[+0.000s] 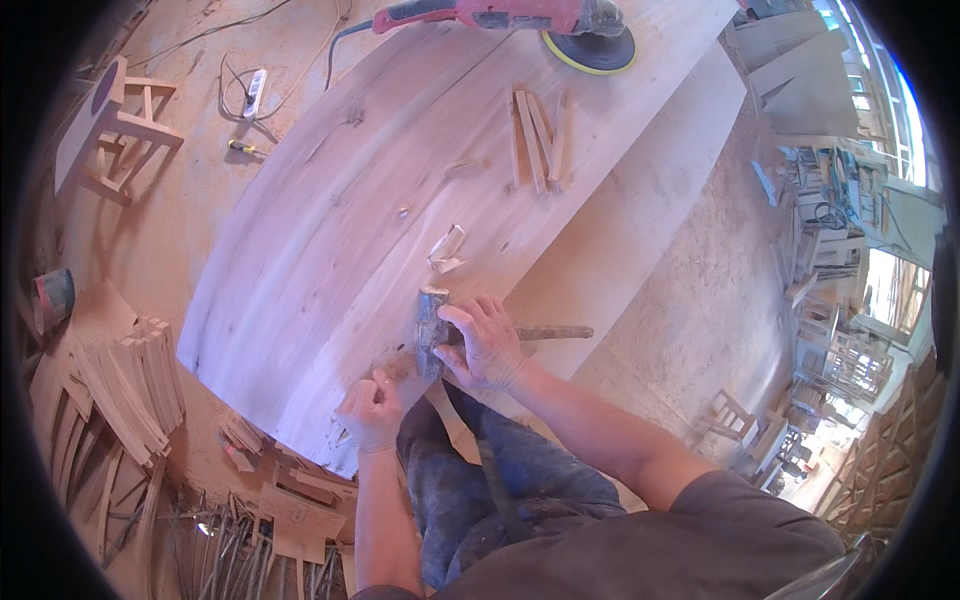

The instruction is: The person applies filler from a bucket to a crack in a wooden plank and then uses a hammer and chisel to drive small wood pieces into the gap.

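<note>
A worn hammer (432, 318) lies on the wooden slab (300, 240) near its front edge, its dark head pointing away and its handle reaching right past the slab's edge. My right hand (488, 345) is closed around it where head and handle meet, thumb and fingers against the head. Left of the hammer, my left hand (372, 412) is closed in a pinch over the slab's near edge; whatever the fingers hold is too small to make out. A small patch of brown dust (398, 364) lies between my hands. Beyond the hammer head rests a crumpled pale scrap (447, 248).
A red power sander (500, 15) with a round pad sits at the slab's far end. Several thin wood strips (538, 140) lie nearer. On the floor left are a power strip (255, 92), a screwdriver (246, 149), a wooden stool (115, 130) and stacked curved wood pieces (125, 390).
</note>
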`<state>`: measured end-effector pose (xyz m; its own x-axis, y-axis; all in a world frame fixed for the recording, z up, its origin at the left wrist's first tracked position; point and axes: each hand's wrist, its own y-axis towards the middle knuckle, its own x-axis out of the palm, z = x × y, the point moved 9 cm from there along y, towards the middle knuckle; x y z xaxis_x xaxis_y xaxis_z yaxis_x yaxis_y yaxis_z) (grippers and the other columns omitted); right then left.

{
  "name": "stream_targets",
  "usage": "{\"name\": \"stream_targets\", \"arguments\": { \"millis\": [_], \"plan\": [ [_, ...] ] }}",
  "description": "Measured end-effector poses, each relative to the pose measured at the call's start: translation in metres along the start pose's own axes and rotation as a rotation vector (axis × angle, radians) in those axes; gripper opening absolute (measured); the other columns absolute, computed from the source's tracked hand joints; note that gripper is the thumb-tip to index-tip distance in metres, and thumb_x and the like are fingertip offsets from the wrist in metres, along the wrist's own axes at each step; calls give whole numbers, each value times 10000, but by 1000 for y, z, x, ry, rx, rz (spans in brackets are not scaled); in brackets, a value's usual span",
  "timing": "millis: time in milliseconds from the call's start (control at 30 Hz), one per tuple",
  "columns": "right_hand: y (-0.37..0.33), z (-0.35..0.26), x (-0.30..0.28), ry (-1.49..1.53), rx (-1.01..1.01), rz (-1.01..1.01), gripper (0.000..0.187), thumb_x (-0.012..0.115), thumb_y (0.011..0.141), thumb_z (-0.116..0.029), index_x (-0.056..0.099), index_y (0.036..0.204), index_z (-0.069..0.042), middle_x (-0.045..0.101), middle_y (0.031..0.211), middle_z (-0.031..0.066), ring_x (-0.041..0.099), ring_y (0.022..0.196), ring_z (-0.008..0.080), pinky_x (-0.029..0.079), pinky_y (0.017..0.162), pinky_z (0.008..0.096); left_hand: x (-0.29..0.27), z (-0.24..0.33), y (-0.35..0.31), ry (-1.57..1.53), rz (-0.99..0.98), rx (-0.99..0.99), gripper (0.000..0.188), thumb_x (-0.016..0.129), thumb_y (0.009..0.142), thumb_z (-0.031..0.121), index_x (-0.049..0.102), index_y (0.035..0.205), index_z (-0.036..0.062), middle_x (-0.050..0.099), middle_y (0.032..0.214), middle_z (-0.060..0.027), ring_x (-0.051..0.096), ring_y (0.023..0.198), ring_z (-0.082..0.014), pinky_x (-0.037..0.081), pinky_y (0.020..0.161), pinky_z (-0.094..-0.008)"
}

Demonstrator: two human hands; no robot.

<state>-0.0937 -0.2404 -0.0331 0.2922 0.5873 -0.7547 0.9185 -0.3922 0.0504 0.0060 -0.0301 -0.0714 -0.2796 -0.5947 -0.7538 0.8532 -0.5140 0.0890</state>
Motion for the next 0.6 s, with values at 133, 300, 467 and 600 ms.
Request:
{"name": "stream_targets", "arguments": {
  "millis": [133,300,467,600],
  "plan": [
    [-1,2,9,-8,30,-21,576,754,810,-234,481,1295,-87,601,1117,191,559,994,419,430,930,530,0,-23,-2,-2,83,-256,289,715,856,40,554,622,94,557,579,-121,557,493,-303,435,482,-404],
    [15,10,31,-102,304,-409,503,753,780,-164,552,1231,-67,622,1052,199,580,939,386,445,903,503,3,19,6,-30,-59,109,172,718,843,85,658,686,118,661,671,-94,663,607,-292,536,561,-404],
    [-3,-5,14,-88,-135,105,542,694,873,-206,470,1329,-14,604,1090,190,570,956,381,431,920,510,-5,17,8,38,79,-11,168,707,853,132,640,698,135,651,651,-78,661,596,-294,524,527,-399],
    [-4,-7,24,-87,-111,108,558,678,903,-225,452,1362,-1,597,1121,203,553,997,392,436,925,504,-5,11,11,-29,-35,5,193,703,839,145,618,666,143,633,634,-73,656,581,-296,513,499,-409]
  ]
}}
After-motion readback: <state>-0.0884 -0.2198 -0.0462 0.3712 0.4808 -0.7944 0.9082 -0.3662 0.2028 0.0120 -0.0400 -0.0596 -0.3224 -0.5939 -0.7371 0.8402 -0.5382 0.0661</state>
